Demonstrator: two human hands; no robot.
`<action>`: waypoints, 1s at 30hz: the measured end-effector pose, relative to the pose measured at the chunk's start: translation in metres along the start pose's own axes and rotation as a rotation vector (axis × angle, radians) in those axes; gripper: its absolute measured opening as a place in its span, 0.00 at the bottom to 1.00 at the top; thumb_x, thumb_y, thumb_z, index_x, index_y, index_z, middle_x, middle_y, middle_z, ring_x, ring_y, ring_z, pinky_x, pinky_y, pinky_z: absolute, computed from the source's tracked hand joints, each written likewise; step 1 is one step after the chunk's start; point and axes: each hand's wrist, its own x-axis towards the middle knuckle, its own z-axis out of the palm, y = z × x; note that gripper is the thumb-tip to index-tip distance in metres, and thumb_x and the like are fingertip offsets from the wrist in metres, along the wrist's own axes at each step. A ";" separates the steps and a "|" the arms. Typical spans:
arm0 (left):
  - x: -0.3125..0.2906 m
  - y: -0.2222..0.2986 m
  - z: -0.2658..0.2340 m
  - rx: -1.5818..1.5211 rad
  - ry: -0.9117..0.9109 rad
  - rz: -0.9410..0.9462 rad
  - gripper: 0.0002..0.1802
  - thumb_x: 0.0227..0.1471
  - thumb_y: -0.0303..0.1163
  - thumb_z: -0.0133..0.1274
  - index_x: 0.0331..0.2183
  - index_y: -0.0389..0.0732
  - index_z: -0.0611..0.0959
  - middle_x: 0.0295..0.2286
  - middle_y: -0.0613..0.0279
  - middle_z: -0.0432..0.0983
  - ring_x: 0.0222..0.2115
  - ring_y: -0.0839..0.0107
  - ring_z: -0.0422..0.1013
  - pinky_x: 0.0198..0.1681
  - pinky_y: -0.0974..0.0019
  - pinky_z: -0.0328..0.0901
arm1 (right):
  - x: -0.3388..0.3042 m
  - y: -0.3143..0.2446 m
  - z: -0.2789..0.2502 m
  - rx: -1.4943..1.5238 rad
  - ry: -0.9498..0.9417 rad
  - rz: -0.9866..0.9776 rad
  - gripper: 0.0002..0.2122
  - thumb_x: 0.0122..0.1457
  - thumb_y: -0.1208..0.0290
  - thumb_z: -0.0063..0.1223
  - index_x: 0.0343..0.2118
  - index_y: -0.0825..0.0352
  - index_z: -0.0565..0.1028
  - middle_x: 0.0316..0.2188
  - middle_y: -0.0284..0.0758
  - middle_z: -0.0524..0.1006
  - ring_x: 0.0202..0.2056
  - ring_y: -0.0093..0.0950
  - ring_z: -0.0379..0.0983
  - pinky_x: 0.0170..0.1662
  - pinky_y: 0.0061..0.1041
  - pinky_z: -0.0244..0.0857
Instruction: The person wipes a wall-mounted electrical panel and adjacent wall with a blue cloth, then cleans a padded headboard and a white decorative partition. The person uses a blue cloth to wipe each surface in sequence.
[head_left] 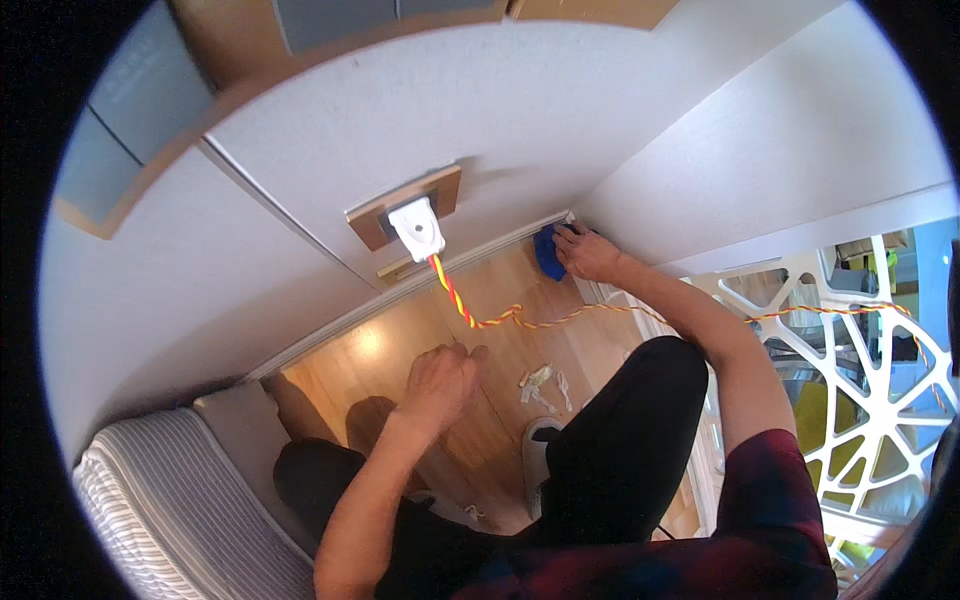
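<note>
My right hand (588, 252) reaches to the wall corner and presses a blue cloth (548, 252) against the skirting board (500, 243), its fingers bunched on the fabric. My left hand (440, 385) hovers over the wooden floor (350, 350) with its fingers curled. The back of that hand hides whatever may be in them. Between the hands runs a twisted red and yellow cord (455, 298), which comes from a white plug (417, 228). The plug sits in a wall socket with a wooden frame (375, 226).
Crumpled pale scraps (540, 380) lie on the floor by my shoe (538, 455). A striped grey cushion (190, 500) is at the lower left. On the right stands a white lattice panel (880, 408); the cord passes under my right arm and over it. White walls close in ahead.
</note>
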 end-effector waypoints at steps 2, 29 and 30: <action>-0.004 0.000 -0.003 0.045 -0.028 -0.036 0.13 0.50 0.29 0.54 0.40 0.37 0.80 0.32 0.46 0.79 0.36 0.46 0.77 0.40 0.48 0.72 | 0.001 -0.007 0.016 -0.091 0.036 0.036 0.19 0.60 0.61 0.48 0.44 0.70 0.81 0.57 0.44 0.74 0.66 0.42 0.58 0.67 0.48 0.51; -0.035 -0.023 -0.005 0.127 -0.143 -0.208 0.22 0.57 0.36 0.54 0.51 0.40 0.78 0.35 0.46 0.80 0.38 0.48 0.77 0.42 0.47 0.72 | -0.004 -0.051 0.072 -0.168 0.023 0.107 0.20 0.58 0.59 0.47 0.44 0.68 0.83 0.57 0.44 0.75 0.66 0.44 0.59 0.72 0.54 0.36; -0.035 -0.029 0.000 0.125 -0.130 -0.192 0.21 0.57 0.37 0.54 0.51 0.40 0.78 0.34 0.46 0.80 0.38 0.47 0.77 0.42 0.47 0.72 | -0.008 -0.054 0.078 -0.149 0.053 0.118 0.19 0.58 0.60 0.48 0.42 0.67 0.84 0.54 0.45 0.77 0.64 0.44 0.61 0.72 0.53 0.37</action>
